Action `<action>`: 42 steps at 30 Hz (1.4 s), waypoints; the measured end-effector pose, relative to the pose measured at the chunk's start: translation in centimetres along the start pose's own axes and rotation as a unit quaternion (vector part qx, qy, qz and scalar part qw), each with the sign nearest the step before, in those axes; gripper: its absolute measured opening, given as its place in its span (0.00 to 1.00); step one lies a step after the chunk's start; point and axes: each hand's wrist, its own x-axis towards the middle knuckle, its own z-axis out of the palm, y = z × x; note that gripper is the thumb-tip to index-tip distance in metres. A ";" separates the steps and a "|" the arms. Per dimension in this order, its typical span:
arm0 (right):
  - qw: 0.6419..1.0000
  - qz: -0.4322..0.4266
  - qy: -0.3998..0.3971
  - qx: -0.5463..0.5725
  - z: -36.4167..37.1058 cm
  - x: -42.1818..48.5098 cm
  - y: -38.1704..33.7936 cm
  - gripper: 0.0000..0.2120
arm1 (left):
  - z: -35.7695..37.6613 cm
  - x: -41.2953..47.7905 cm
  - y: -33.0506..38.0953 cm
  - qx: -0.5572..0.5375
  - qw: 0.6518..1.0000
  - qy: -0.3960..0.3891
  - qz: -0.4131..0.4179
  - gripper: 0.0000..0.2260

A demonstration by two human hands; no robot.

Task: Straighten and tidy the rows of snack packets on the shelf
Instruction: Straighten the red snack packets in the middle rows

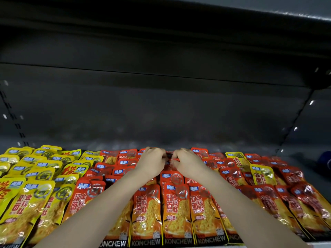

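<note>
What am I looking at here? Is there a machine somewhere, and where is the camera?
There is no machine here, just a person's two bare arms. The single picture comes from a wide-angle camera worn on the person's head, looking forward and down. The left hand and right hand reach towards the back of a dark metal shelf. Lying on it in overlapping rows are shiny yellow plastic snack packets on the left and shiny red plastic snack packets in the middle and on the right. Two stray yellow packets sit among the red ones on the right. The fingers of both hands curl on a red back-row packet between them, though that spot is blurred.
</note>
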 end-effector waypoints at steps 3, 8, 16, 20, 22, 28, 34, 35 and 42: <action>1.000 -0.004 0.009 0.005 0.2 -0.1 -0.1 0.09 | -0.1 -0.1 0.1 0.010 1.000 -0.005 -0.003 0.10; 1.000 -0.005 0.001 0.031 0.3 -0.2 0.5 0.10 | -0.8 -0.3 0.5 0.019 0.999 -0.037 -0.003 0.12; 0.997 -0.020 -0.055 0.043 -0.4 0.3 0.8 0.09 | -1.9 0.6 1.0 -0.036 0.991 -0.099 -0.078 0.16; 0.994 -0.024 -0.092 0.050 -0.4 0.7 0.9 0.13 | -2.1 0.8 1.1 -0.080 0.988 -0.089 -0.101 0.18; 0.993 -0.013 -0.087 0.077 -0.4 0.9 1.2 0.14 | -2.2 0.9 0.8 -0.102 0.986 -0.089 -0.094 0.21; 0.993 0.003 -0.054 0.104 -0.7 1.8 1.9 0.15 | -2.6 1.1 -0.2 -0.168 0.978 -0.106 -0.056 0.19; 0.986 -0.010 -0.134 0.103 -1.9 2.5 2.1 0.14 | -2.6 1.1 0.2 -0.087 0.984 -0.155 0.009 0.11; 0.983 -0.004 -0.153 0.105 -2.1 2.8 2.1 0.13 | -2.7 1.2 0.4 -0.075 0.984 -0.161 0.013 0.12; 0.982 0.005 -0.187 0.039 -2.4 3.4 1.5 0.16 | -2.8 2.2 0.8 0.006 0.984 -0.177 0.025 0.15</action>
